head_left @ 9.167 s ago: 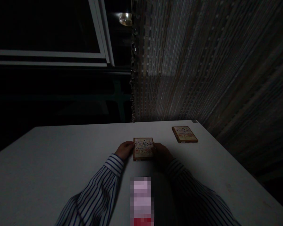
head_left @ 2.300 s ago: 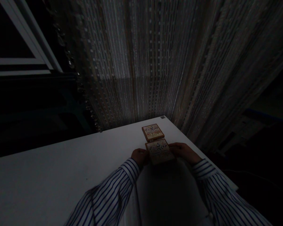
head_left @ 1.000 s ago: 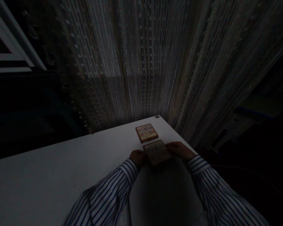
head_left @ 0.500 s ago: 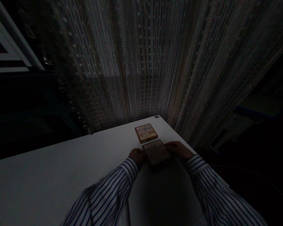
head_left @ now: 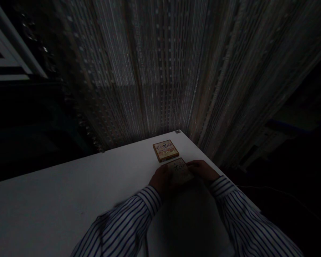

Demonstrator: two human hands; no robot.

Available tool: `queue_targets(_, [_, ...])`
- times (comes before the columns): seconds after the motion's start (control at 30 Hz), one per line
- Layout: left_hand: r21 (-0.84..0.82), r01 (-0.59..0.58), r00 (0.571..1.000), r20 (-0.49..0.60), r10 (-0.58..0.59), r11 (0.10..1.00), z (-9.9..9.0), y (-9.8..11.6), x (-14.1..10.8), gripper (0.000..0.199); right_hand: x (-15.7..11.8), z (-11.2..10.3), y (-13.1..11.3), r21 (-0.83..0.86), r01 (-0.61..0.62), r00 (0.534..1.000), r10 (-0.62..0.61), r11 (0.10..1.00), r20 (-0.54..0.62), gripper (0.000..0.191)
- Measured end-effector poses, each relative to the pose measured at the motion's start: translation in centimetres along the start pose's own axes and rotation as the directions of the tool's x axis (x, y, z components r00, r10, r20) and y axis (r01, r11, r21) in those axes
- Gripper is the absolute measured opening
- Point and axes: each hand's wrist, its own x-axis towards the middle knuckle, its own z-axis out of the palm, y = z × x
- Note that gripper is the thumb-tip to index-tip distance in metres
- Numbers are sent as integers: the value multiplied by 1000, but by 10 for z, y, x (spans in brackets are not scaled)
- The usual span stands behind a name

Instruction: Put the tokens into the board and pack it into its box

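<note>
A flat square box (head_left: 180,169) with dark brush-style characters and a printed picture on its cover is between my two hands near the table edge. My left hand (head_left: 162,177) wraps round its left side and covers part of the cover. At the upper right edge, my right hand (head_left: 202,169) grips it with bent fingers. Just beyond lies a second flat box (head_left: 166,150) of the same look, brown-edged and face up on the white table (head_left: 101,178). Dim light hides the lower edge of the held box and some fingertips.
A string curtain (head_left: 149,71) hangs right behind the table's far edge. A small dark square label (head_left: 178,131) sits at the far corner. To the upper left is a white frame (head_left: 10,46). A thin pale cable (head_left: 267,187) runs through the dark area at right.
My left hand has moved up and right, further over the left side of the held box. My right hand has barely moved, and the second box lies where it was.
</note>
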Motion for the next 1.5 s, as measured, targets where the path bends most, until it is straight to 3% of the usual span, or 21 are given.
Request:
queue_targets(0.1, [64, -61, 998, 5, 61, 996, 5, -1, -1, 57, -1, 2, -2, -51, -11, 1000, 10, 999, -25, 29])
queue_targets(0.3, [119, -25, 995, 103, 12, 993, -5, 4, -3, 62, 3, 2, 7, -279, 13, 991, -49, 960, -121, 27])
queue_targets(0.47, [145, -18, 997, 82, 7, 989, -3, 4, -2, 62, -3, 4, 4, -489, 48, 981, -134, 871, -142, 26])
queue_targets(0.6, [156, -26, 996, 85, 13, 987, -2, 3, -3, 60, -14, 15, -6, -664, 83, 955, -250, 743, -160, 34])
queue_targets(0.73, [155, -28, 997, 74, 17, 988, -7, 5, -4, 59, -12, 28, 1, -814, 306, 877, -479, 494, 39, 42])
queue_targets(0.83, [154, -22, 996, 88, 9, 988, -8, 6, -4, 61, -7, 35, 14, -883, 314, 871, -475, 349, 122, 44])
queue_targets(0.93, [144, -17, 996, 91, 4, 989, -6, 5, -4, 63, -7, 38, 25, -921, 268, 896, -423, 282, 132, 45])
queue_targets(1.3, [156, -30, 999, 22, 27, 987, 3, -1, -9, 69, -12, 37, 21, -947, 226, 910, -397, 230, 121, 47])
queue_targets(1.5, [152, -45, 999, 26, 42, 987, 1, -3, -7, 74, -4, 38, 10, -929, 322, 874, -435, 183, 217, 46])
